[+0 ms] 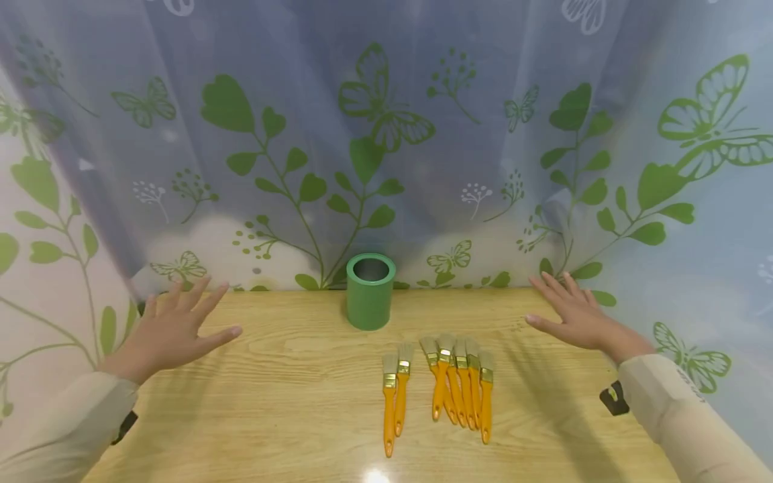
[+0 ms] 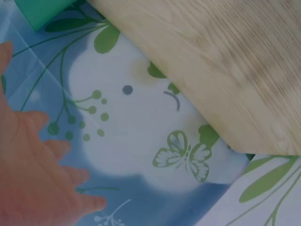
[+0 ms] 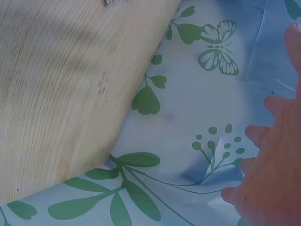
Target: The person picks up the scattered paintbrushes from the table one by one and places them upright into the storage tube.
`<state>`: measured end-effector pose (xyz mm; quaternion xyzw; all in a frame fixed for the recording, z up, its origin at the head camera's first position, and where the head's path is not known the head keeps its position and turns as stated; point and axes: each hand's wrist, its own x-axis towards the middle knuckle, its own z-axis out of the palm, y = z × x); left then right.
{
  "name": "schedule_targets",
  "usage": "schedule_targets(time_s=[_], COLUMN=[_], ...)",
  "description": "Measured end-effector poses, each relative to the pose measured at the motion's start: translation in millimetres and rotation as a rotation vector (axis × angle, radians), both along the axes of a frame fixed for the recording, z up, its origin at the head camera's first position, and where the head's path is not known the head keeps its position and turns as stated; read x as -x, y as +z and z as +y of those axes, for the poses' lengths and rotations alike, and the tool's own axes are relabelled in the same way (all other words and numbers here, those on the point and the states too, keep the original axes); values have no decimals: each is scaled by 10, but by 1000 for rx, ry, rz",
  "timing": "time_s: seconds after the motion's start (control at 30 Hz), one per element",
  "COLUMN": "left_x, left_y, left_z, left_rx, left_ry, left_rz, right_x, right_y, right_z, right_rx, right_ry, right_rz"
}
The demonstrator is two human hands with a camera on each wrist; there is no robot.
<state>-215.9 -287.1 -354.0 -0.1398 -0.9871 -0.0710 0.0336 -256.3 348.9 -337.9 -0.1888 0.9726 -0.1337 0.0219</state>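
My left hand (image 1: 172, 332) is held out over the left side of the table, fingers spread and straight, with nothing in it. On the right, my right hand (image 1: 580, 318) is spread the same way and also holds nothing. Between them a green cylindrical container (image 1: 369, 298) stands upright near the table's back edge, its dark inside showing. In front of it lie two paintbrushes (image 1: 389, 409) with orange handles and pale bristles. Just right of those, several more such paintbrushes (image 1: 461, 386) lie bunched together, bristles toward the back. Both wrist views show the spread fingers (image 2: 77, 176) near the curtain.
The light wood table (image 1: 290, 396) has its back edge against a curtain (image 1: 290, 168) printed with green leaves and butterflies. More of this cloth hangs at the left and right sides. A corner of the green container shows in the left wrist view.
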Motion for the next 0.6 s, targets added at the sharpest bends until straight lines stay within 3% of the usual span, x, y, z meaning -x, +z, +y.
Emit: schedule_targets(time_s=[0.17,0.37,0.6], left_x=[138,296,521], left_y=[-77,-179,-228], left_z=[97,241,618], left_rx=[-12,-113,-287], left_ry=[-9,-34,-89], left_rz=[11,1,-37], right_x=[9,-4,-97], right_y=[-13,-84,-215], right_z=[5,-101,-154], right_rx=[16,101,237], right_ry=[-3,22,34], right_rz=[-5,-33,-87])
